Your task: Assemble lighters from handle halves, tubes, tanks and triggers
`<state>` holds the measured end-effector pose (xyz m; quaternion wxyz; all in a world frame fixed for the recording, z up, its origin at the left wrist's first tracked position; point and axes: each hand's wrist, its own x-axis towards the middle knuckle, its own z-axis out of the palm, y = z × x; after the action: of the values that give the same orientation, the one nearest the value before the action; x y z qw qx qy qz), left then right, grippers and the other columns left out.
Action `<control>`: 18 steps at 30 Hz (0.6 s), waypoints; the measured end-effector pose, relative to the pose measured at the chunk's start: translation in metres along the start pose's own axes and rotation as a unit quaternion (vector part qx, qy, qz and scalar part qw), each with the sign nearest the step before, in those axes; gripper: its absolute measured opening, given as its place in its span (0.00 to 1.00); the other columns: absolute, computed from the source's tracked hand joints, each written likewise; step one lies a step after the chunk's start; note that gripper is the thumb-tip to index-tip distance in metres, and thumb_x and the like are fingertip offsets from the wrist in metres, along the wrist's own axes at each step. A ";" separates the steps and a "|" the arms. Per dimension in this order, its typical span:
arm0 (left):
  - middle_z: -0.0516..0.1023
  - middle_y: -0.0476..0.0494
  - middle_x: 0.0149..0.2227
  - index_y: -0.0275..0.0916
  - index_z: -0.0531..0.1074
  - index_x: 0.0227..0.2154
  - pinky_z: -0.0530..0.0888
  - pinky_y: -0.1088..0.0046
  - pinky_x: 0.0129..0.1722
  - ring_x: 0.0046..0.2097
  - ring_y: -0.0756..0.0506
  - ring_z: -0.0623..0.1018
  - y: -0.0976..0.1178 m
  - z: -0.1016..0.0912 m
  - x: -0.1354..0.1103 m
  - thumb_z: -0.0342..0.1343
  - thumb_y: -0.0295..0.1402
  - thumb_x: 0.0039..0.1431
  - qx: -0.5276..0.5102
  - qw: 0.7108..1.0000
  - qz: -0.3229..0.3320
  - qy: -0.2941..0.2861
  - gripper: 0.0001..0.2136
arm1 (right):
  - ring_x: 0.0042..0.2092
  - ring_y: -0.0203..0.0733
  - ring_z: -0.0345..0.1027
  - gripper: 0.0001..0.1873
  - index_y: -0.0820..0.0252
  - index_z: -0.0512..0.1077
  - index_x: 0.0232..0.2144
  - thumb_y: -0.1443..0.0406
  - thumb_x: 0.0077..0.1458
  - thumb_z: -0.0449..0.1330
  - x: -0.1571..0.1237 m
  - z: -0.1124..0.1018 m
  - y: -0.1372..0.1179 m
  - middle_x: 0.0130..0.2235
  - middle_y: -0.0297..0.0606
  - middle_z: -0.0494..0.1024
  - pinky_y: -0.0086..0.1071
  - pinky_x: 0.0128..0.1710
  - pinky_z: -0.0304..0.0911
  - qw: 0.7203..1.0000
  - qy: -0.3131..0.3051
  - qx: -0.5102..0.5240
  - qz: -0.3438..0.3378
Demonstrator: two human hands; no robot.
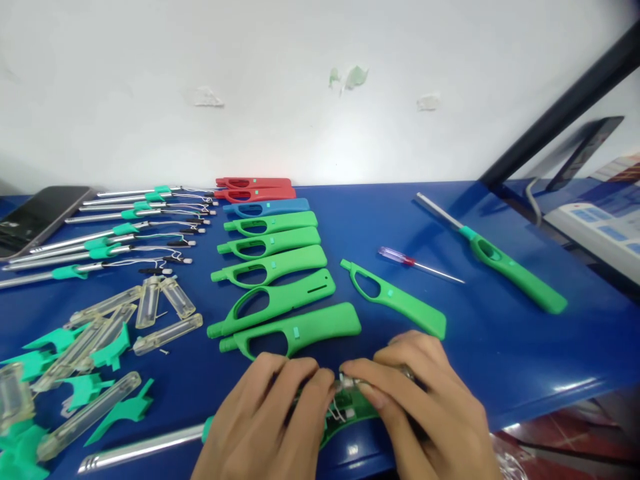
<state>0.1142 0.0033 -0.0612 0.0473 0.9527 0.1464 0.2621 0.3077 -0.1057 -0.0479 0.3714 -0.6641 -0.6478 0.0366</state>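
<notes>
Both my hands rest at the near edge of the blue table (500,333), fingers bent together over a green lighter shell (350,408) with small metal parts inside. My left hand (265,420) presses on the shell's left part, where a metal tube (145,450) sticks out leftward. My right hand (425,407) pinches a small clear and metal piece (347,382) at the shell's middle. A loose green handle half (395,300) lies just beyond my right hand.
A row of green, blue and red handle shells (273,267) lies mid-table. Metal tubes with wires (110,230), clear fuel tanks (150,307) and green triggers (100,387) fill the left. A screwdriver (420,263), an assembled green lighter (505,263), a phone (40,217) and a power strip (600,233) sit farther out.
</notes>
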 end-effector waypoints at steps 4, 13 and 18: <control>0.84 0.46 0.41 0.32 0.78 0.44 0.69 0.60 0.46 0.45 0.42 0.75 0.002 -0.001 0.010 0.50 0.19 0.76 -0.010 1.000 0.007 0.022 0.11 | 0.44 0.42 0.69 0.19 0.51 0.78 0.51 0.76 0.69 0.57 -0.001 0.000 0.002 0.41 0.36 0.76 0.38 0.46 0.69 1.000 0.009 0.004 -0.008; 0.83 0.45 0.41 0.33 0.79 0.44 0.69 0.61 0.47 0.44 0.43 0.75 0.001 0.002 0.004 0.50 0.19 0.76 -0.030 0.999 0.002 0.014 0.12 | 0.46 0.43 0.69 0.20 0.51 0.79 0.53 0.77 0.67 0.59 -0.001 -0.004 0.008 0.42 0.37 0.76 0.36 0.48 0.71 0.999 -0.017 -0.002 -0.037; 0.83 0.42 0.44 0.32 0.78 0.50 0.70 0.60 0.49 0.45 0.41 0.74 0.000 0.005 -0.005 0.52 0.17 0.73 -0.040 0.999 -0.005 -0.003 0.12 | 0.44 0.42 0.69 0.21 0.52 0.79 0.54 0.78 0.66 0.59 0.000 -0.005 0.009 0.41 0.37 0.77 0.36 0.47 0.71 0.999 -0.012 0.005 -0.044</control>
<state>0.1123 0.0019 -0.0684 0.0873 0.9500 0.1400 0.2651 0.3172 -0.1066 -0.0491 0.3680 -0.6324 -0.6809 0.0314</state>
